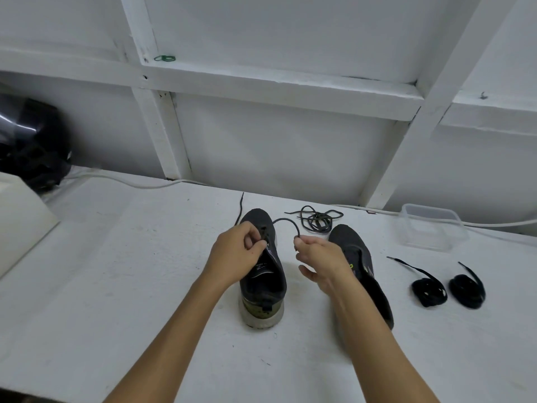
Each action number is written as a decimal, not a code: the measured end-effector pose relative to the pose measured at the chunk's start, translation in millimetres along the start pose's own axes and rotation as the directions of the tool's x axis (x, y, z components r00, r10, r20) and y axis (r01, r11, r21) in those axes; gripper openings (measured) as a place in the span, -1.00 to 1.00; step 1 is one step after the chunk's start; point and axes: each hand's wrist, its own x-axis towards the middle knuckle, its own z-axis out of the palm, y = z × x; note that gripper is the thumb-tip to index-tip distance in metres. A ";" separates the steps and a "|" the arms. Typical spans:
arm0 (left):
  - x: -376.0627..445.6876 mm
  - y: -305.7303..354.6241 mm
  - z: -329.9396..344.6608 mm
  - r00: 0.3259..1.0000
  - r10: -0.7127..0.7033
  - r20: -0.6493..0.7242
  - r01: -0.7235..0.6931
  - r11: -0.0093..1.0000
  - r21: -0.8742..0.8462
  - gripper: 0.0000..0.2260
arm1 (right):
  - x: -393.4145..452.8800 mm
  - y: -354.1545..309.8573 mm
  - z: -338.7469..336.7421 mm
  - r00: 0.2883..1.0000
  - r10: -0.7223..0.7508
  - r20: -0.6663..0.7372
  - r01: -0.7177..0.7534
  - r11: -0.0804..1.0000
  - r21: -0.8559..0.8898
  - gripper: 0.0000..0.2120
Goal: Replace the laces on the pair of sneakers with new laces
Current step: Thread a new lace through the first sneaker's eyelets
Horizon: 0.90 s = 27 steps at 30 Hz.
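Left hand: my left hand [236, 251] is curled over the eyelets of the left sneaker [261, 274], fingertips pinching at the lace there; it steadies the shoe on the white table [122, 271]
Right hand: my right hand [315, 257] pinches the old lace [286, 223] between thumb and forefinger, the other fingers loose; the lace arches from the eyelets to my grip
Other sneaker: the right sneaker [360, 263] lies just beside my right wrist, seemingly unlaced; a removed lace [318, 221] sits tangled beyond it
New laces: two bundled new laces [447, 287] wait well to the right, near a clear plastic container [430, 226]
Risk: pulling hard could snag the lace in an eyelet and drag the shoe; my forearm could knock the right sneaker
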 end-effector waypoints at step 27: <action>-17.0 -4.2 18.0 0.944 -0.221 0.244 0.286 0.917 -0.276 -0.86 | -0.5 29.6 15.8 0.926 -0.371 0.065 0.374 0.887 -0.269 -0.92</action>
